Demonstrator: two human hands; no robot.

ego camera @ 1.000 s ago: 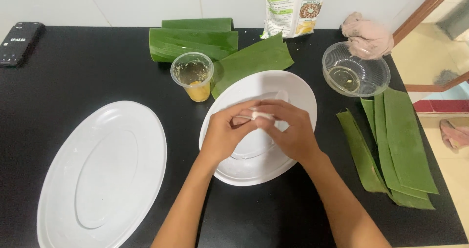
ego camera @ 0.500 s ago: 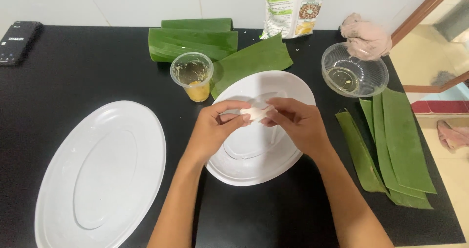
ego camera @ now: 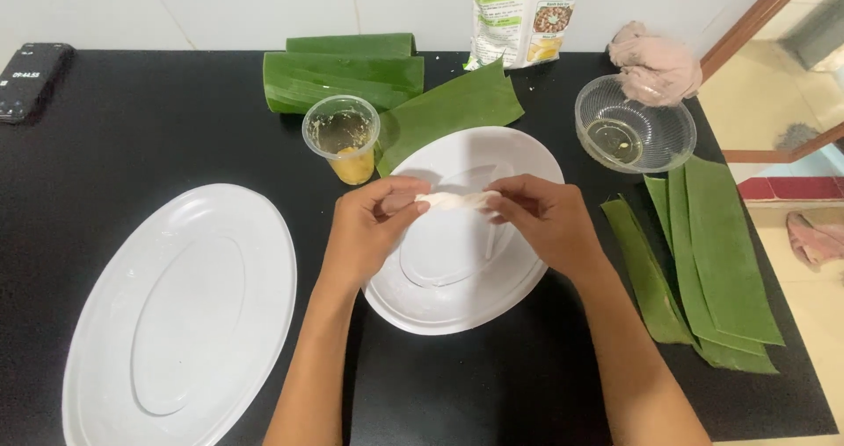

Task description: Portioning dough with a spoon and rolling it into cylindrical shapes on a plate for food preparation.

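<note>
- A dark rectangular phone (ego camera: 31, 79) is seen at the far left edge of the black tabletop (ego camera: 158, 130).
- A large empty white oval platter (ego camera: 180, 314) is laid on the left part of the table.
- A clear plastic cup with yellow contents (ego camera: 343, 138) is placed behind the hands, just in front of folded green banana leaves (ego camera: 347, 72).
- The left hand (ego camera: 369, 231) is closed in a pinch, thumb and fingers gripping the left end of a small strip of white dough (ego camera: 455, 201).
- The dough is held stretched between both hands, above a second white oval plate (ego camera: 457, 297) in the middle of the table.
- The right hand (ego camera: 545, 222) is likewise pinched shut on the right end of the dough.
- A single broad banana leaf (ego camera: 453, 108) is partly tucked under the plate's far rim, with a printed bag (ego camera: 523, 15) behind it.
- A clear glass bowl (ego camera: 635, 134) and a crumpled pinkish cloth (ego camera: 655, 64) are set to the right.
- Cut banana leaf strips (ego camera: 712, 261) are stacked at the right edge.
</note>
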